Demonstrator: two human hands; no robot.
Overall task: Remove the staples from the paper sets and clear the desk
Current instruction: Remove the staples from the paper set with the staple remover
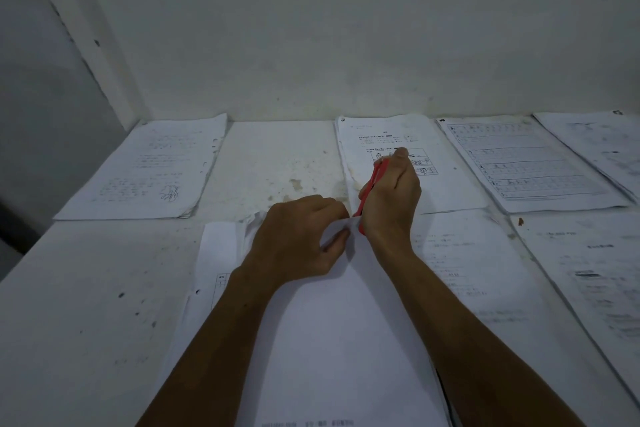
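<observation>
A white paper set (332, 340) lies in front of me on the desk, its top sheets folded back at the upper corner. My left hand (298, 239) pinches that folded corner between thumb and fingers. My right hand (391, 198) grips a red staple remover (372, 184) right beside the corner; its lower tip is hidden behind the paper and my hands. No staple is visible.
More paper sets lie around the white, stained desk (86, 305): one at the far left (145, 170), one behind my right hand (391, 135), two at the far right (526, 163), others at the near right (595, 274). A wall (311, 28) closes the desk's back edge.
</observation>
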